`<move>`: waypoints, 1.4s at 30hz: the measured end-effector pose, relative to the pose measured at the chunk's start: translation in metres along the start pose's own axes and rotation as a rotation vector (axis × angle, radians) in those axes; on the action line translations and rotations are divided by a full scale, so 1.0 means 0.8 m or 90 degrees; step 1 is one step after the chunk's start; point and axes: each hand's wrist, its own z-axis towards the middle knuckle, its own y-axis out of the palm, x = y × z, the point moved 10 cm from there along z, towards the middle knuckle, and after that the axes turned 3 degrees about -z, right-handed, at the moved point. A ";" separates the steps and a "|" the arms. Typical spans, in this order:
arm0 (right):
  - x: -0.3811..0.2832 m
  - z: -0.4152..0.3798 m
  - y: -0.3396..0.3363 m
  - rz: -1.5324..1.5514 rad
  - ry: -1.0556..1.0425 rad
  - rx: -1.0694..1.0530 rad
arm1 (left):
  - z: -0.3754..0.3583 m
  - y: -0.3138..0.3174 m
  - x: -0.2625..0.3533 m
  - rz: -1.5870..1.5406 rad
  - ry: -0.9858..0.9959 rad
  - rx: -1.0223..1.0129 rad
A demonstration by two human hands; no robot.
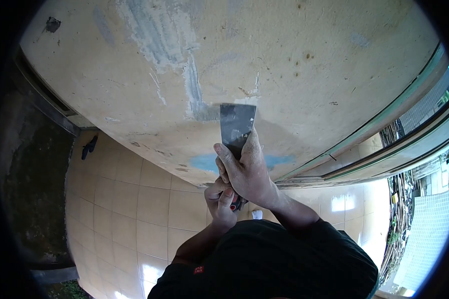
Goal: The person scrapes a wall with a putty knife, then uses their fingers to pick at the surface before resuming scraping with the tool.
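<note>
A putty knife (pixel 237 122) with a wide grey metal blade stands with its edge at the pale wall (pixel 314 94). My right hand (pixel 249 174) is closed around its handle, with the thumb and a finger reaching up beside the base of the blade. Just below, my left hand (pixel 221 205) is curled at the red and black butt of the handle, and its fingers are partly hidden. Both hands carry pale dust. Left of the blade, a strip of whitish-grey filler (pixel 193 89) runs up the wall to a broader patch (pixel 157 32).
Tiled floor (pixel 129 199) lies below the wall, with a dark shoe or sandal (pixel 89 147) at the left. A light blue patch (pixel 204 162) marks the lower wall. At the right is a window frame (pixel 364 167), with stacked sticks (pixel 398 199) outside.
</note>
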 end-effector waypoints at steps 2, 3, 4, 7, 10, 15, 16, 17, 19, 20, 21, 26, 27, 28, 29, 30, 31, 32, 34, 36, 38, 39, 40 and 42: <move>0.022 -0.009 0.001 0.010 0.009 0.013 | -0.006 -0.005 -0.002 0.030 -0.005 0.005; 0.025 -0.008 0.000 0.021 0.023 0.027 | -0.007 -0.006 -0.008 0.021 -0.029 0.003; 0.023 -0.006 -0.002 0.020 0.022 0.027 | -0.009 -0.007 -0.013 0.013 -0.054 0.005; 0.002 0.002 -0.001 0.023 0.024 0.003 | -0.001 0.000 -0.006 -0.027 -0.018 0.006; -0.021 0.007 0.001 0.024 -0.019 -0.004 | 0.010 0.012 0.010 0.005 0.019 0.006; 0.012 -0.004 -0.002 0.033 0.027 0.033 | -0.001 -0.006 -0.003 0.064 0.011 -0.007; 0.011 -0.002 -0.003 0.034 0.031 0.032 | -0.004 -0.009 -0.006 0.057 0.008 0.005; 0.008 0.001 -0.003 0.033 0.032 0.019 | -0.005 -0.012 -0.008 0.060 0.002 0.008; -0.001 0.004 -0.002 0.032 0.039 0.007 | 0.002 -0.002 0.005 0.057 0.048 -0.004; -0.006 0.005 -0.002 0.048 0.038 0.002 | 0.002 0.001 0.008 0.058 0.045 -0.002; -0.010 0.006 0.000 0.064 0.034 -0.003 | 0.002 0.006 0.011 0.052 0.037 -0.007; 0.009 -0.005 0.000 0.035 0.014 0.016 | 0.000 0.009 0.008 0.060 0.002 -0.028; 0.010 -0.004 0.000 0.014 0.027 0.017 | 0.002 0.011 0.007 0.055 0.008 -0.019; 0.009 -0.002 -0.001 0.015 0.029 0.018 | 0.000 0.010 0.007 0.053 0.007 -0.007; 0.001 0.004 -0.001 0.025 0.011 0.013 | 0.002 0.011 0.008 0.055 0.002 -0.005; -0.007 0.008 -0.002 0.035 -0.005 0.010 | 0.009 0.018 0.013 0.029 0.019 -0.016; -0.009 0.011 -0.002 0.034 0.000 0.014 | 0.013 0.023 0.018 0.001 0.035 -0.028; -0.018 0.015 -0.001 0.029 -0.026 0.017 | 0.016 0.022 0.018 0.000 0.030 -0.029; -0.024 0.015 0.004 0.022 -0.056 0.023 | 0.022 0.023 0.024 -0.020 0.044 -0.065; -0.011 0.011 0.020 -0.013 -0.059 -0.019 | 0.010 0.007 0.013 -0.020 0.045 -0.046; 0.014 0.001 0.027 -0.087 -0.090 -0.029 | -0.005 -0.023 0.008 -0.040 0.067 0.038; 0.031 -0.004 0.029 -0.127 -0.074 -0.041 | -0.011 -0.032 -0.001 -0.012 0.062 -0.009; 0.039 -0.011 0.031 -0.170 -0.057 -0.054 | -0.014 -0.041 -0.002 -0.011 0.061 -0.016; 0.060 -0.029 0.025 -0.104 0.027 -0.049 | -0.019 -0.054 -0.006 0.106 0.034 -0.024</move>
